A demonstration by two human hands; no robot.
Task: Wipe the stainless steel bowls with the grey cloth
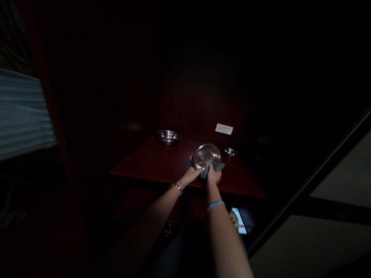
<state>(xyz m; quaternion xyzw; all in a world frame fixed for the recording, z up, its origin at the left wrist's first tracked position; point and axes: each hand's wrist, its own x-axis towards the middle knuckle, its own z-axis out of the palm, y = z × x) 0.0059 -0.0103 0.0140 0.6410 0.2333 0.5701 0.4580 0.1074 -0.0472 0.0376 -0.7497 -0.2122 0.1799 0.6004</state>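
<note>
A shiny metal bowl (pixel 203 155) is tilted toward me above the front part of a dark red table. My left hand (pixel 191 173) grips its left side, with the thumb over the lower rim. On the lower right, my right hand (pixel 213 174) is closed on a grey cloth (pixel 217 166) pressed against the bowl's rim. Most of that hand's fingers are hidden behind the cloth and bowl.
The red table (pixel 156 164) carries several stacked metal bowls (pixel 168 137) at back left and a small metal dish (pixel 230 152) at back right. A white socket plate (pixel 224 129) is on the wall. Below the table at right, a lit phone screen (pixel 239 221) glows.
</note>
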